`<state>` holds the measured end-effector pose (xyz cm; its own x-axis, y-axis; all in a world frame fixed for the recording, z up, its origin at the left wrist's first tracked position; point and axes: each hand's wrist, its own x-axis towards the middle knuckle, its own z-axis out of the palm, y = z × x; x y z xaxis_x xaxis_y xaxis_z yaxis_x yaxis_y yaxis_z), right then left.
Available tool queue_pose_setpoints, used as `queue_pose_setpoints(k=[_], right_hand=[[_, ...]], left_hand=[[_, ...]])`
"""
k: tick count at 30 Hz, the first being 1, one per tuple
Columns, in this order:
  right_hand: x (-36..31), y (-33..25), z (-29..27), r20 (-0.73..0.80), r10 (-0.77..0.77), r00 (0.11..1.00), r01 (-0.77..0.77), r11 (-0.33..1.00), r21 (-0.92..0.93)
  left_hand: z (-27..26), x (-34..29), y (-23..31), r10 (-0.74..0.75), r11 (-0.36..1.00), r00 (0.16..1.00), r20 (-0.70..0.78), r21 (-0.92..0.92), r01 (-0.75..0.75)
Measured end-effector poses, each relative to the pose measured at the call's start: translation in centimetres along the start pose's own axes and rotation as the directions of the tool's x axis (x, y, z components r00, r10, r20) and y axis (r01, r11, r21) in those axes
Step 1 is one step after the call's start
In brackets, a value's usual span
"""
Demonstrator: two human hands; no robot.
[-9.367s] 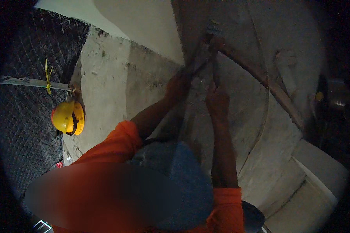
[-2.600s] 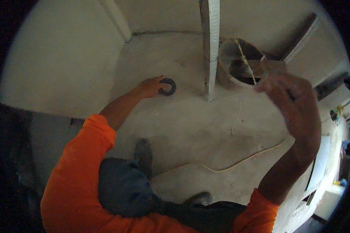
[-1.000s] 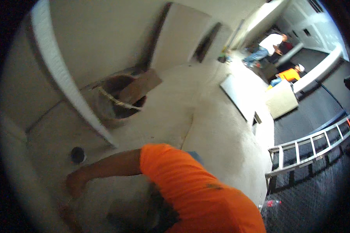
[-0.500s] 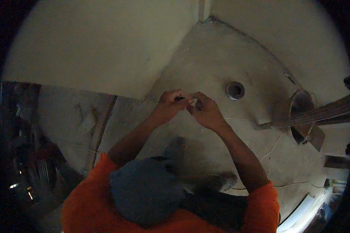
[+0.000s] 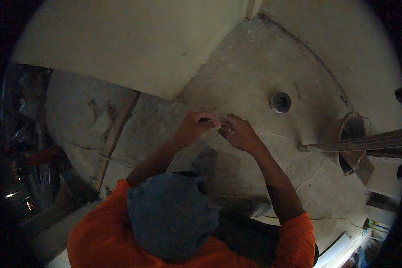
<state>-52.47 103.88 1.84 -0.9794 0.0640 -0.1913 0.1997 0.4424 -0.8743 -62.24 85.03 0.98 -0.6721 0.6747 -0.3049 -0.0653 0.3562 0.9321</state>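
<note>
We hold our left hand [image 5: 195, 127] and right hand [image 5: 240, 135] with fingertips nearly meeting, fingers curled in narrow grips, but cannot tell whether anything is pinched between them. The dark ring [image 5: 274, 103] lies on the floor beyond and right of both, well apart; dim light blurs our fingertips, and a long stud [image 5: 357, 142] partly hides the round tub [image 5: 329, 134].

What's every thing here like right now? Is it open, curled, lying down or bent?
Left hand: curled, close to the right one; any small thing between is too dim to tell
Right hand: fingers curled
Dark ring-shaped roll: lying flat on the floor
Bucket: open, partly hidden
Long post: one end at the floor
Thin cord: loose, wavy
Knee in blue cloth: bent
</note>
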Motion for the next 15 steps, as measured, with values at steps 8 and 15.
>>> queue_pose_setpoints(k=[8, 15], right_hand=[[0.2, -1.8, 0.7, -0.046, 0.204, 0.978, -0.196, 0.972, 0.129], [0.7, -0.8, 0.9, -0.153, 0.116, 0.981, -0.072, 0.961, 0.268]], left_hand=[[-0.4, 0.1, 0.6, -0.048, 0.999, 0.999, 0.01, 0.012, 0.048], [-1.2, 0.5, -0.7, -0.117, 0.991, 0.992, -0.053, -0.069, 0.113]])
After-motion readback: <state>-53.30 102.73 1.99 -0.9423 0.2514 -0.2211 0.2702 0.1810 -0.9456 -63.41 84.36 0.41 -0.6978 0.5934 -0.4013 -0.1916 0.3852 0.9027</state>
